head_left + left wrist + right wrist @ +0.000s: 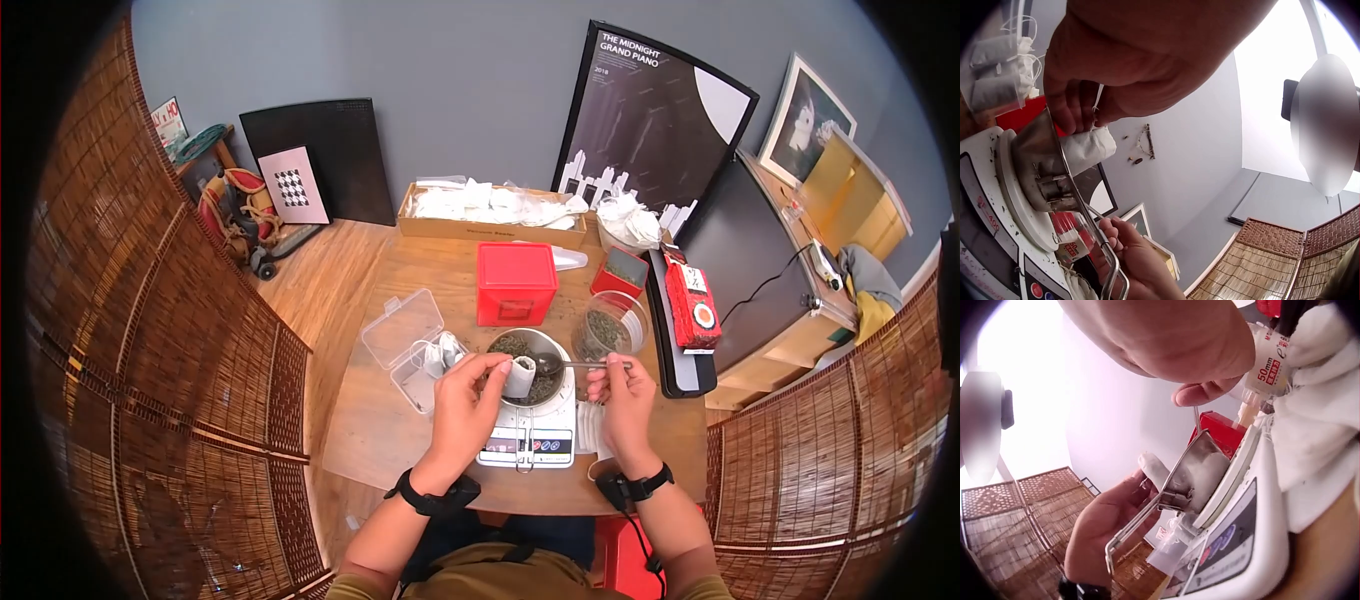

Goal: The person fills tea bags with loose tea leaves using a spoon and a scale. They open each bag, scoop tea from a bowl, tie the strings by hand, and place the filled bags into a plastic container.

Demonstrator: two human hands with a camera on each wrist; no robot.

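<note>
My left hand (463, 405) pinches a small white pouch (520, 380), upright with its mouth open and dark leaf showing inside. It stands over a metal pan (1032, 165) with a wire handle. Dried leaves (512, 346) lie in the pan, which sits on a white kitchen scale (566, 418). In my right hand (627, 400) I hold a spoon (592, 365) by its handle; its bowl end is in the pan, just right of the pouch. The right wrist view shows the pouch (1154, 470) above the pan's rim.
A clear tub of dried leaves (607, 330) stands beyond the right hand. Left of the pan, an open plastic case (405, 385) holds filled pouches (442, 352). Behind are a red box (515, 282) and a cardboard box (480, 230) of white pouches. Flat white pouches (592, 430) lie beside the scale.
</note>
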